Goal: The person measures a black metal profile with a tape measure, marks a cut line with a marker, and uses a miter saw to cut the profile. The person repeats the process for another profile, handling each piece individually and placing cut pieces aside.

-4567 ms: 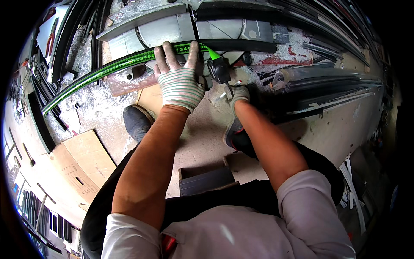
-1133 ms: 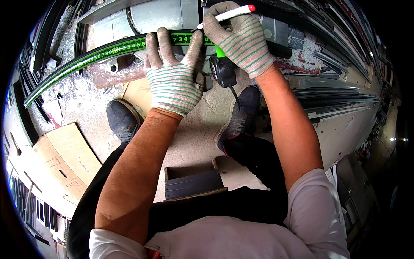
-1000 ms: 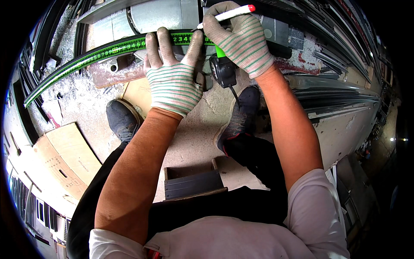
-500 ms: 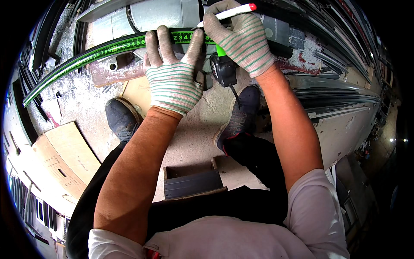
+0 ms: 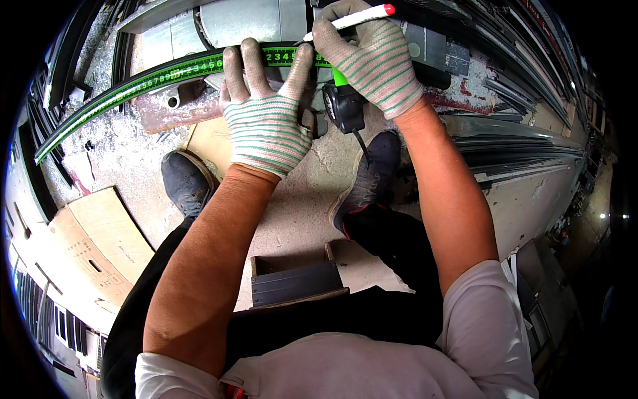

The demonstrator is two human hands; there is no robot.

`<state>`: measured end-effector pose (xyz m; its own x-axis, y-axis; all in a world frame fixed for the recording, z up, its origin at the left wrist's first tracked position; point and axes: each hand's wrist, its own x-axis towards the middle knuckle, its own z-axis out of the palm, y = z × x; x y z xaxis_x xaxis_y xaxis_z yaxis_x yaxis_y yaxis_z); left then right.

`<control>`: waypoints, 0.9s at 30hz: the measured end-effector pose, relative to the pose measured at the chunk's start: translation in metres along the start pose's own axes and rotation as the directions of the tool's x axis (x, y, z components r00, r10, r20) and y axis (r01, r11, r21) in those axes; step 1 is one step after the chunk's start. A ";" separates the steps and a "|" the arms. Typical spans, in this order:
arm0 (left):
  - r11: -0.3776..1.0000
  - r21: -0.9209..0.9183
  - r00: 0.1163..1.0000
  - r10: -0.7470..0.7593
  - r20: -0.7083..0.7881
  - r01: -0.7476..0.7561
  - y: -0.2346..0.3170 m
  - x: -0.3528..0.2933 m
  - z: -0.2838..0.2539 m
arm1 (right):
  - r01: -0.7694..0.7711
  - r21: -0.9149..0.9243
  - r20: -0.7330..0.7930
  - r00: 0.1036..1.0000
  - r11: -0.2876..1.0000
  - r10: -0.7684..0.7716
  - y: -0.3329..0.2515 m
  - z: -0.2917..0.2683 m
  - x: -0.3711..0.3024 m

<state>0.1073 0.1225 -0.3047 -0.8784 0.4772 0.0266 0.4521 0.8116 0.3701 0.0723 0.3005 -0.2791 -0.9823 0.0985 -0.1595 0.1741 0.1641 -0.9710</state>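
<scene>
A green tape measure blade (image 5: pixel 143 86) is drawn out along a long dark strip (image 5: pixel 119 85), running from the far left to its black case (image 5: pixel 344 110). My left hand (image 5: pixel 266 123), in a striped knit glove, presses spread fingers flat on the blade and strip. In my right hand (image 5: pixel 372 63), gloved the same way, a white marker pen (image 5: pixel 345 22) with a red end is pinched. Its tip points down-left at the strip's edge, just right of my left fingers; whether it touches is hard to tell. The case hangs below my right hand.
A rusty metal block with a tube end (image 5: pixel 174 102) lies under the strip. Stacks of long dark profiles (image 5: pixel 512 143) lie at the right. Flattened cardboard (image 5: pixel 106 246) is at the left, and a small dark stool (image 5: pixel 296 282) stands near me, behind my shoes (image 5: pixel 189 183).
Almost nothing differs. My left hand has shifted very slightly to the left; the pen, tape and right hand stay put.
</scene>
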 end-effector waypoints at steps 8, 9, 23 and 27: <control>1.000 0.004 1.000 -0.005 0.009 0.005 0.000 0.000 0.000 | -0.025 0.025 -0.003 1.000 0.999 0.025 0.000 0.001 0.000; 1.000 0.009 1.000 -0.006 0.008 0.006 0.000 0.000 0.001 | -0.023 0.023 -0.001 1.000 0.999 0.023 0.001 0.001 0.000; 1.000 0.007 0.999 -0.018 0.042 0.018 -0.001 0.000 -0.001 | -0.029 0.027 0.018 0.999 0.999 0.028 0.001 0.001 0.000; 1.000 0.000 0.999 -0.020 0.041 0.020 -0.001 0.000 -0.001 | -0.050 0.065 0.025 0.999 0.997 0.048 0.001 0.001 0.000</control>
<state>0.1068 0.1217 -0.3040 -0.8800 0.4745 -0.0193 0.4346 0.8210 0.3702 0.0723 0.2998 -0.2806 -0.9742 0.0820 -0.2103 0.2177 0.0950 -0.9714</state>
